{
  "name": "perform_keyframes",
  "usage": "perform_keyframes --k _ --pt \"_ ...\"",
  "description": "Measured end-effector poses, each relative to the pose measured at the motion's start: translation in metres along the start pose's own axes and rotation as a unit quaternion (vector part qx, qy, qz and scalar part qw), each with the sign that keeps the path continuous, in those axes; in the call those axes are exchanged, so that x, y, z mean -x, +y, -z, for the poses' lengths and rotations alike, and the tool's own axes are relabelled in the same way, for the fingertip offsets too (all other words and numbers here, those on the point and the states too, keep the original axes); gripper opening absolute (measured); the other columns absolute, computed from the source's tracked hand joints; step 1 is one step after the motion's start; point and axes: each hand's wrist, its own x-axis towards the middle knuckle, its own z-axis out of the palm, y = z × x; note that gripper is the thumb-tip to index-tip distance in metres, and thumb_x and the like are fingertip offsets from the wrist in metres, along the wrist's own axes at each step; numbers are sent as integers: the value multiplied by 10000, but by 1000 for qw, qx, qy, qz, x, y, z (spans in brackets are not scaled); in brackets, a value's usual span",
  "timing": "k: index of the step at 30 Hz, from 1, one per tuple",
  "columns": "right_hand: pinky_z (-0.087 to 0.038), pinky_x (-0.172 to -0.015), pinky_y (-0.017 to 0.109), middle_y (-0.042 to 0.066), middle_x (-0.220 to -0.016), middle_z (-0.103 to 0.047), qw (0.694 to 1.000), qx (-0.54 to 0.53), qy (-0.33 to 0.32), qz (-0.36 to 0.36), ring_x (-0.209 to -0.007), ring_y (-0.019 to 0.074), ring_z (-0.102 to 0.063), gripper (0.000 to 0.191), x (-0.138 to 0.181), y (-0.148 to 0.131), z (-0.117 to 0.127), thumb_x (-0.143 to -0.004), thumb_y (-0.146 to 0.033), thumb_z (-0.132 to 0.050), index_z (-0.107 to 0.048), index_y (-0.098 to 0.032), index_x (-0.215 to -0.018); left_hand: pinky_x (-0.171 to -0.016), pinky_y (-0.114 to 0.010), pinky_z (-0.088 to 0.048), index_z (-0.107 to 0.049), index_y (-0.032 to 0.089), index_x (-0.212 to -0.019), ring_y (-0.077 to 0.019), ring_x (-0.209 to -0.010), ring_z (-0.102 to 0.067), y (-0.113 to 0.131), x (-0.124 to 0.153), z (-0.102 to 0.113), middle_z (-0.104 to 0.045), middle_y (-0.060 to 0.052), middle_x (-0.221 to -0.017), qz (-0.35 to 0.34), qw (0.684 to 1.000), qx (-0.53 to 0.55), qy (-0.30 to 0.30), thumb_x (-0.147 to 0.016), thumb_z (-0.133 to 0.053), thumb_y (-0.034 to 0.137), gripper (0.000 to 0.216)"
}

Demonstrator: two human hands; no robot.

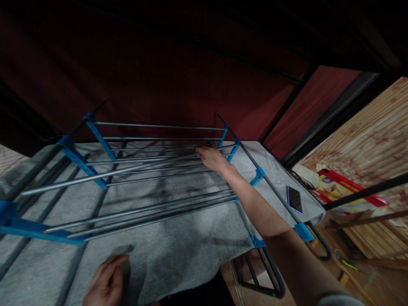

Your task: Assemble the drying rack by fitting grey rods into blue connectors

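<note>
Looks to me like a home workroom: plywood sheet point(366, 136) leaning on my right, planks point(372, 240) stacked on the floor, rack point(78, 160) over grey cloth point(178, 250), dark red wall point(159, 72) ahead.

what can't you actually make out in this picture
Head view: left hand is cut by the bottom edge; its grip on the grey cloth is unclear.
Right hand: fingertips lie among the rack rods; closed or not is hidden.
Red box print is too small, crossed by a dark bar.
Background beyond the rods is too dark.
</note>
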Motion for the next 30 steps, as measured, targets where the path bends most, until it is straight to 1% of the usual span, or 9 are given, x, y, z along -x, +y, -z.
perform_keyframes --k 4,6,10,12,14,17,23,27,30 --pt "-477 -1029 336 77 -1291 -717 1000 -13 0 -9 -1214 217 -644 327 -3 1 0 -994 -106 -444 -675 -214 -1198 -893 -368 -582 -741 319 -1045 -229 -963 -740 40 -18 20 -769 -24 -1094 -143 990 11 3 -912 -536 317 244" --pt "-477 -1051 338 66 -1315 -717 1000 -23 -2 -17 -1249 217 -636 338 -5 2 0 -993 -112 -451 -681 -223 -1216 -916 -429 -565 -707 395 -1227 -259 -983 -729 74 -41 33 -756 -22 -1170 -196 980 -5 37 -889 -564 254 394" --pt "-486 -1067 341 35 -1350 -717 999 -43 0 -33 -1275 219 -640 366 -7 6 -1 -982 -119 -483 -689 -255 -1251 -1049 -531 -499 -335 641 -1539 -301 -1221 -656 146 -120 52 -657 32 -1382 -228 963 -64 129 -901 -548 226 791" --pt "-492 -1067 341 22 -1343 -723 998 -52 0 -36 -1263 217 -652 386 -7 8 -3 -972 -108 -488 -694 -268 -1257 -1149 -543 -425 -285 573 -1588 -292 -1396 -551 173 -167 55 -585 -4 -1479 -273 950 -91 123 -942 -538 238 770" --pt "-495 -1069 342 32 -1339 -725 997 -65 7 -29 -1257 218 -657 393 -9 11 -6 -965 -96 -488 -701 -257 -1254 -1217 -573 -328 -363 383 -1603 -316 -1479 -463 188 -212 52 -542 -89 -1532 -292 942 -138 93 -990 -497 267 638" --pt "-496 -1068 339 61 -1324 -726 996 -88 30 -14 -1264 219 -652 388 -13 17 -8 -960 -78 -486 -711 -228 -1238 -1200 -569 -333 -517 187 -1499 -351 -1419 -508 195 -262 41 -588 -167 -1481 -310 926 -214 15 -1046 -402 334 490" --pt "-502 -1070 350 52 -1262 -744 990 -132 45 -4 -1223 210 -668 408 -17 24 -12 -939 -60 -494 -721 -244 -1224 -1040 -460 -477 -616 186 -1398 -298 -1188 -673 192 -297 27 -715 -126 -1328 -335 880 -303 -148 -1001 -332 132 491" --pt "-484 -1115 361 54 -1364 -692 988 -136 74 1 -1275 213 -638 498 -18 38 1 -872 -61 -541 -691 -252 -1306 -986 -418 -515 -550 206 -1487 -280 -1220 -666 191 -302 28 -688 -131 -1382 -337 885 -286 -149 -1010 -306 129 541" --pt "-475 -1138 416 94 -1446 -635 977 -83 162 -110 -1321 246 -613 523 -16 70 27 -887 -93 -529 -649 -234 -1376 -999 -441 -513 -583 237 -1450 -279 -1196 -663 190 -309 26 -720 -107 -1318 -333 893 -272 -132 -1062 -372 304 447"
